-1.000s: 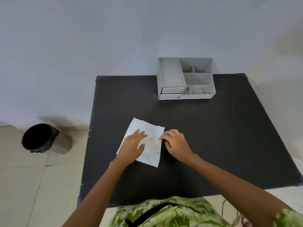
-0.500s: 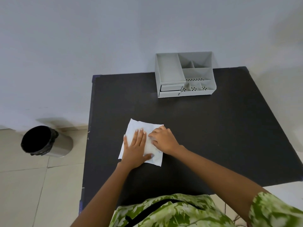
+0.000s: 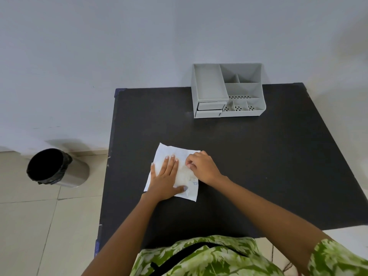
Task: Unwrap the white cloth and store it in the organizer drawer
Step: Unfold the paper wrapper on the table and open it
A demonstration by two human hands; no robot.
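Head view looks down on a black counter set against a pale wall. A white cloth, still in its thin wrapper with faint blue print at the near right corner, lies flat near the counter's middle, toward the left. The left hand rests open and flat on the cloth, fingers spread and pointing far, thumb out to the right. The right hand sits just beside it on the cloth's right part, fingers curled and pinching at the wrapper near its far edge. A grey organizer stands at the far edge against the wall, well apart from the cloth, with open compartments on top and two small drawers closed at its near left. On the floor to the left stands a bin with a black liner.
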